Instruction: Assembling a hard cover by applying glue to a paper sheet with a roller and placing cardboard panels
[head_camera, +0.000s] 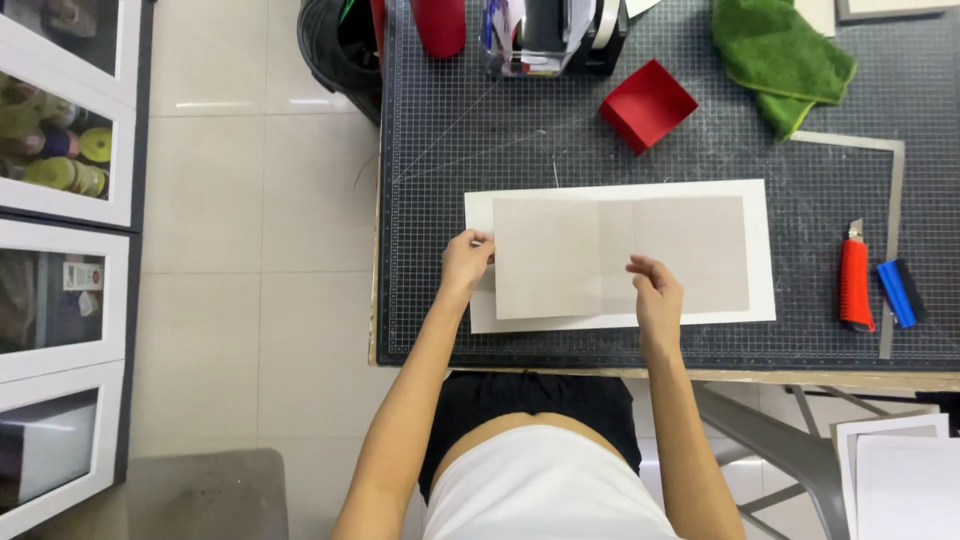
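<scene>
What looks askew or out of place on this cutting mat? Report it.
Nothing is spilled or damaged. The red paper box sits turned at an angle to the mat's grid, and the green cloth lies crumpled. The grey sheets under the left hand and right hand lie square on the white board.

Grey-beige card (620, 255) lies flat, creased, atop a larger white sheet (760, 250).

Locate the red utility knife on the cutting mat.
In the head view, the red utility knife lies at the mat's right side, beside the blue tool, right of the white sheet.
</scene>
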